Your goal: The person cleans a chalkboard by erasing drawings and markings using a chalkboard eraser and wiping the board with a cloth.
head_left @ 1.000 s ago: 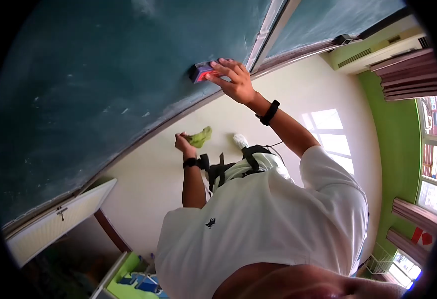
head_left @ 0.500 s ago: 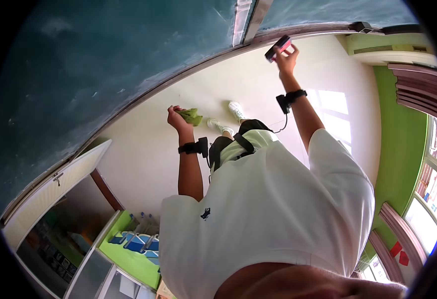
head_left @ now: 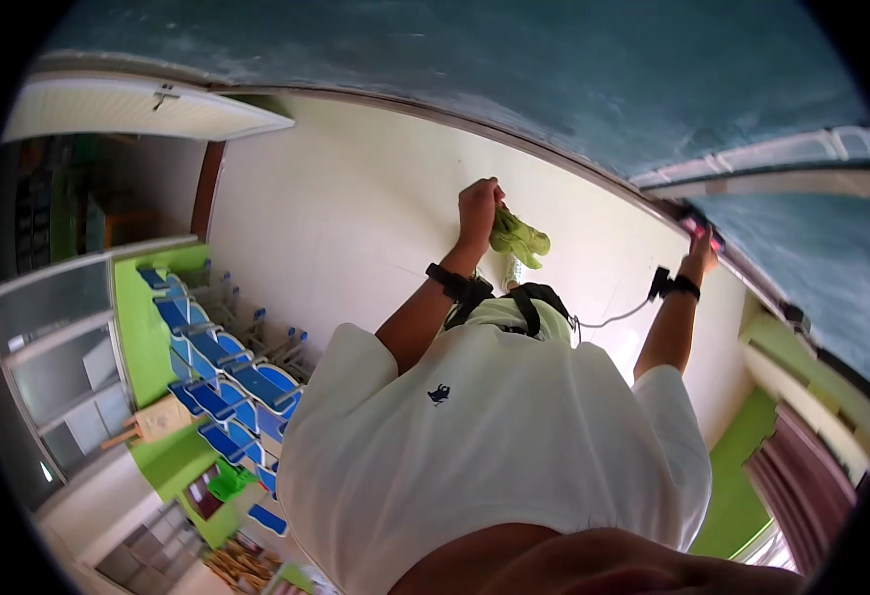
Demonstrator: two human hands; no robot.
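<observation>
My left hand point(head_left: 477, 210) is closed around a green cloth point(head_left: 520, 238), which hangs bunched below the fist, away from the board. My right hand point(head_left: 701, 257) is closed on a black and pink chalkboard eraser point(head_left: 694, 220). That eraser is at the lower edge of the dark green chalkboard point(head_left: 514, 74), by the frame ledge; whether it presses on the board surface I cannot tell. Chalky smears show on the board. Both wrists wear black bands with small boxes.
Several blue chairs point(head_left: 256, 382) stand along the left side near a green wall panel. An open white door point(head_left: 147, 107) is at the upper left. Below the board is a pale floor point(head_left: 326, 188). A purple curtain point(head_left: 812, 471) hangs at the lower right.
The view has turned, so the board now fills the upper right. My right hand has brought the eraser from over the floor area to the board's lower edge. The cloth stays in my left hand.
</observation>
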